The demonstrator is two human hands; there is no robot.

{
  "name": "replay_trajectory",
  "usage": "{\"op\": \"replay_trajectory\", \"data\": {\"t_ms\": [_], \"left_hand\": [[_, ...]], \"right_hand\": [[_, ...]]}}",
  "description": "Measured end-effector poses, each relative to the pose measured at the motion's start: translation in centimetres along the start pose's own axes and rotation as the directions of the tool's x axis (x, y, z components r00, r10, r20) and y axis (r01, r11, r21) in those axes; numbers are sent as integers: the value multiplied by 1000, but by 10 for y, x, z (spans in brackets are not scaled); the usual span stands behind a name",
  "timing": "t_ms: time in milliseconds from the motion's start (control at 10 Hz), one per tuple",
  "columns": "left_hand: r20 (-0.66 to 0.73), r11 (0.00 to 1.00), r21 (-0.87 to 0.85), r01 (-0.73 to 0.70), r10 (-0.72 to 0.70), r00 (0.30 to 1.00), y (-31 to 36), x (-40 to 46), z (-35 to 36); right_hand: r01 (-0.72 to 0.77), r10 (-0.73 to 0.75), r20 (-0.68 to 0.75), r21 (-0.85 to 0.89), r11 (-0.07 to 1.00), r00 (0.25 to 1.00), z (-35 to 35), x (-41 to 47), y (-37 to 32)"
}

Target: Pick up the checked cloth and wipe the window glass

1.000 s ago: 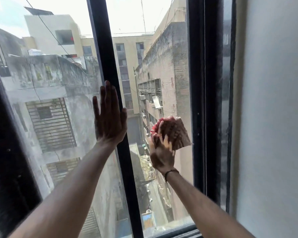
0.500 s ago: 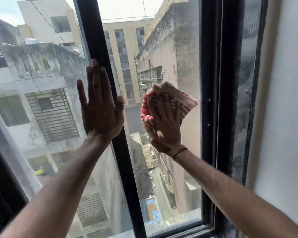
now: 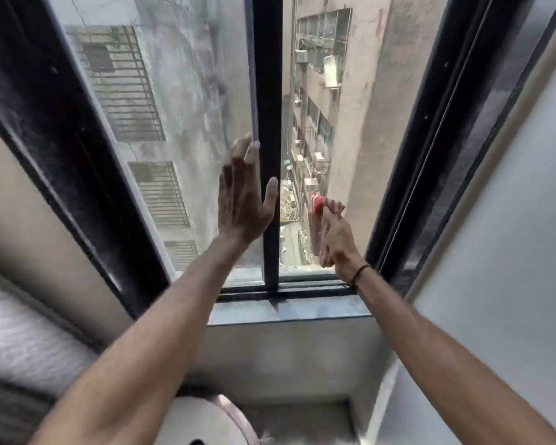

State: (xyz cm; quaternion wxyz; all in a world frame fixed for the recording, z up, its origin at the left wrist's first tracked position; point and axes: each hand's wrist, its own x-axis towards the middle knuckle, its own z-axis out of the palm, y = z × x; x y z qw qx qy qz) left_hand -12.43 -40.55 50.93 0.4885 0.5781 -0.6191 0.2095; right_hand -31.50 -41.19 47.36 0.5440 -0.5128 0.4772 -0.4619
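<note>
Left hand [image 3: 243, 200] is held open and flat, fingers spread, pressed against the left pane beside the black centre mullion [image 3: 268, 123]. Right hand [image 3: 333, 234] is closed on the checked cloth [image 3: 317, 207], which is pressed to the lower part of the window glass [image 3: 344, 130] of the right pane, just above the sill [image 3: 318, 308]. A dark cord bracelet [image 3: 361, 272] is seen at the right wrist.

Your two forearms bare to the elbow, no sleeves showing, your left hand [image 3: 243, 200] without rings or a watch, your right hand [image 3: 333, 234] likewise, a thin dark cord bracelet [image 3: 361, 273] around your right wrist, toward four o'clock
</note>
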Motion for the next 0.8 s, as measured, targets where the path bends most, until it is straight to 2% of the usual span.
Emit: {"op": "replay_trajectory", "data": {"t_ms": [100,200,300,400,500,600,700,800], "left_hand": [[310,835,-254,487,-407,859,-16,-121,-14],[758,-114,-226,967,-645,101,-51,-259,-56],[848,-461,-107,881,-505,-161,-79,-359,-91],[733,-639,-39,768,-541,-413,-107,-495,-129],[530,-672,1,740,-628,-571,-119,-566,-142],[407,-664,25,747,-676,-614,-139,-637,-146],[329,-654,67,753,-698,-636,-151,-669,-141],[220,-601,204,773,-741,-634,-155,-686,-137]], "right_hand": [[-296,270,154,185,937,950,24,-36,48],[-616,522,356,244,749,775,72,-94,135],[-772,674,408,144,619,616,109,-134,208],[-862,853,310,-159,481,419,156,-189,324],[-805,885,179,-368,465,429,171,-215,395],[-644,865,134,-614,456,484,190,-236,484],[-579,856,102,-695,426,506,198,-241,532],[-521,770,35,-716,465,638,204,-244,555]]}}
